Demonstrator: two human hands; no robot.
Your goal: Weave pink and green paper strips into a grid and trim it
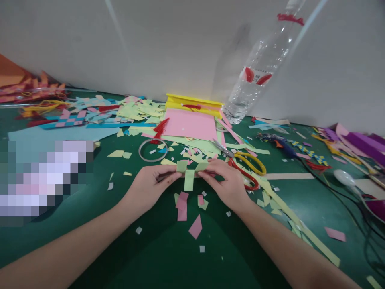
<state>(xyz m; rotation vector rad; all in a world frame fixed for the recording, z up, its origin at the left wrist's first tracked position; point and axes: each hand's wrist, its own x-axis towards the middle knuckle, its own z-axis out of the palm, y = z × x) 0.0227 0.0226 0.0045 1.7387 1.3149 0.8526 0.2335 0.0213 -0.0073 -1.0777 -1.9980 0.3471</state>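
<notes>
Between my two hands is a small piece of woven paper strips, pale green with a bit of pink showing behind. My left hand pinches its left side between thumb and fingers. On the other side, my right hand pinches the right edge the same way. Green ends stick up at both sides and one hangs down in the middle. Just beyond my right hand lie scissors with yellow and red handles. Pink paper scraps lie on the green table below the hands.
A clear plastic bottle leans against the wall behind. A pink paper sheet, a roll of tape and heaped green strips lie ahead. Right are a black cable and a white plastic spoon. A blurred-out patch covers the left.
</notes>
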